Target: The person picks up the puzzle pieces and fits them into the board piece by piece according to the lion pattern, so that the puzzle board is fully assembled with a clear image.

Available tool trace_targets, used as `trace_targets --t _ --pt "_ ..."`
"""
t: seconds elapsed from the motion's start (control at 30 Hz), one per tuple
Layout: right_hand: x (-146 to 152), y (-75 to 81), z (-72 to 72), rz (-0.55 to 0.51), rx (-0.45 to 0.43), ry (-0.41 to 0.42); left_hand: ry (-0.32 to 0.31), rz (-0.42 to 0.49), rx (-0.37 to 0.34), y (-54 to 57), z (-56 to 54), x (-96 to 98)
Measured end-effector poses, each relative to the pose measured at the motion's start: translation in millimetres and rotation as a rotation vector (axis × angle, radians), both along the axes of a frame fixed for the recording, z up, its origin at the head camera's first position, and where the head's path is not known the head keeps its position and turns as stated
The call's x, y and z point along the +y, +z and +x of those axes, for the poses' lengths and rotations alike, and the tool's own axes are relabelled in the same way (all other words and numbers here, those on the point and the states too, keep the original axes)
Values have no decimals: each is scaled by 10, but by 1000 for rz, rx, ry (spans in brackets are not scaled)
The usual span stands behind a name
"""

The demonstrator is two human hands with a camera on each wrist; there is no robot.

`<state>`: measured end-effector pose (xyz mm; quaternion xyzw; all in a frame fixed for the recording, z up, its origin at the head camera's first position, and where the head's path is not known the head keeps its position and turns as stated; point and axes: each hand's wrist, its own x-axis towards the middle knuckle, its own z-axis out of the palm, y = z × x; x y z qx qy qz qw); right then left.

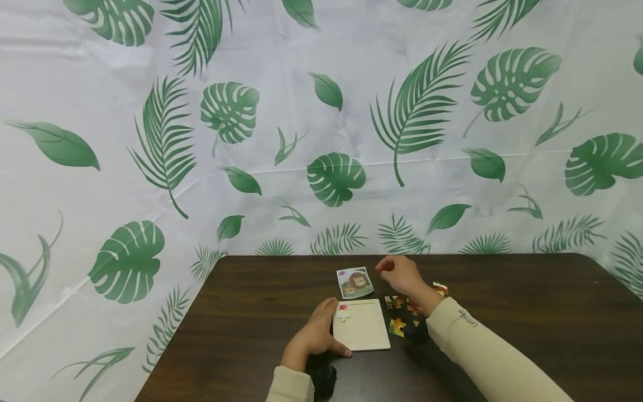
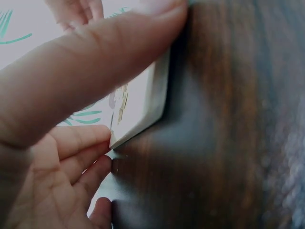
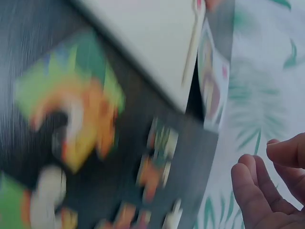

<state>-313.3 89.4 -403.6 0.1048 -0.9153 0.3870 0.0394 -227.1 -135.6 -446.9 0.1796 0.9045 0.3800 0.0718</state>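
Note:
My left hand (image 1: 313,332) lies along the left side of a pale wooden puzzle board (image 1: 364,329). Its fairly straight fingers touch the left edge, and the thumb (image 2: 90,71) stretches along the near edge. At the board's upper left corner sits a white puzzle piece with a pink mark (image 1: 343,311). My right hand (image 1: 402,274) is raised beyond the loose puzzle pieces (image 1: 397,327), right of a lion picture card (image 1: 355,283). In the right wrist view its fingers (image 3: 250,191) bend loosely, apart from the thumb, with nothing visible between them.
More loose pieces (image 1: 394,302) lie right of the board, some hidden under my right forearm. Another piece (image 1: 440,288) is farther right. The dark wooden table (image 1: 241,312) ends at a white cloth with green leaves (image 1: 336,178). Dark straps (image 1: 322,381) are on the wrists.

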Motion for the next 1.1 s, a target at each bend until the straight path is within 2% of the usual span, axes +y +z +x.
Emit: trace_targets --t 0.33,0.43,0.83,1.1 --pt "426 -80 -157 45 4 -60 -12 7 10 17 6 8" --pt "489 -113 -166 103 22 -62 -11 9 2 23 8 12" --pt "510 -165 -100 203 49 -29 -10 6 -17 -16 -7 8" --pt "524 -207 -145 237 27 -20 -10 16 3 -41 -18 32"
